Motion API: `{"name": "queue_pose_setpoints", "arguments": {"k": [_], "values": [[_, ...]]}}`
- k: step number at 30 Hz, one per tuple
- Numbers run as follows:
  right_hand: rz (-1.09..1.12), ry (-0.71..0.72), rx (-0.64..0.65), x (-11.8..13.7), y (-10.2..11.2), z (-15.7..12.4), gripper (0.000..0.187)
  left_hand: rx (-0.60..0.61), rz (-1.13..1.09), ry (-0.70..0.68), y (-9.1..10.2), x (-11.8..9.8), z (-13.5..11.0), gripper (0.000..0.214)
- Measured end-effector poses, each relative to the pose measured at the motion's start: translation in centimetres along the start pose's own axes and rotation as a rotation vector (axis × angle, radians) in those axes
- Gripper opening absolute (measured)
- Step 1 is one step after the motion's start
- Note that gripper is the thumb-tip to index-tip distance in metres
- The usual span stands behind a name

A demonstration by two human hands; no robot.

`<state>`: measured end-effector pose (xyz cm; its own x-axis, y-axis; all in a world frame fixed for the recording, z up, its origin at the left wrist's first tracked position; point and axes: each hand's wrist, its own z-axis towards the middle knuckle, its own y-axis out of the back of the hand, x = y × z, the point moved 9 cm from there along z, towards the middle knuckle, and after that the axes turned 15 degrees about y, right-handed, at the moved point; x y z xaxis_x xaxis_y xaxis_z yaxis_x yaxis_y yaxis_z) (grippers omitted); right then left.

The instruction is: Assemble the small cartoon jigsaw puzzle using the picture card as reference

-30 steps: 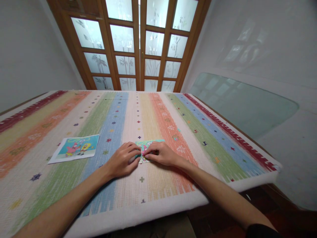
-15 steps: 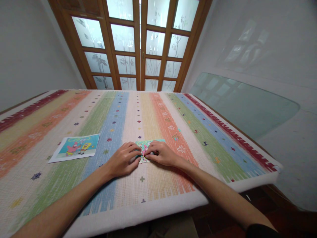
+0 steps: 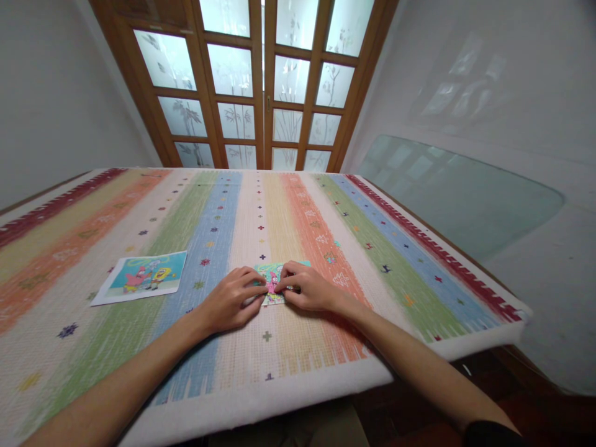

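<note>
On the striped tablecloth in front of me lies a small, colourful cartoon picture that looks like a jigsaw puzzle [image 3: 274, 282], with a pink figure at its middle. My left hand [image 3: 237, 297] rests at its left edge, fingers curled and thumb and fingertips pressed on it. From the other side, my right hand [image 3: 302, 287] is closed, its thumb and index fingertip together on the puzzle near the pink figure. The fingers hide much of the puzzle's right and left parts. Further left lies a printed sheet [image 3: 146, 276] showing a pink starfish and a yellow sponge character, apart from both hands.
The striped tablecloth [image 3: 261, 347] covers a wide table with a padded white front edge [image 3: 261, 403]. Wood-framed glass doors [image 3: 265, 93] stand behind it. A rounded glass panel [image 3: 456, 192] leans against the right wall.
My right hand has shifted slightly to the right, uncovering more of the pink figure. The left hand has hardly moved.
</note>
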<state>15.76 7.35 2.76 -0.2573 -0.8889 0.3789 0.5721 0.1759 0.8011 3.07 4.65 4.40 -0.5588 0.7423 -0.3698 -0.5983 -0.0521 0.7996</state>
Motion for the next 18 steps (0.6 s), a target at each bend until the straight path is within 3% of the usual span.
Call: {"name": "queue_pose_setpoints", "arguments": {"k": [11, 18], "values": [[-0.133, 0.102, 0.098, 0.64, -0.79, 0.08, 0.019, 0.032, -0.005, 0.004, -0.23, 0.03, 0.01, 0.028], [-0.16, 0.123, 0.096, 0.89, -0.89, 0.16, 0.021, 0.042, 0.007, -0.008, -0.46, -0.11, -0.02, 0.027]]}}
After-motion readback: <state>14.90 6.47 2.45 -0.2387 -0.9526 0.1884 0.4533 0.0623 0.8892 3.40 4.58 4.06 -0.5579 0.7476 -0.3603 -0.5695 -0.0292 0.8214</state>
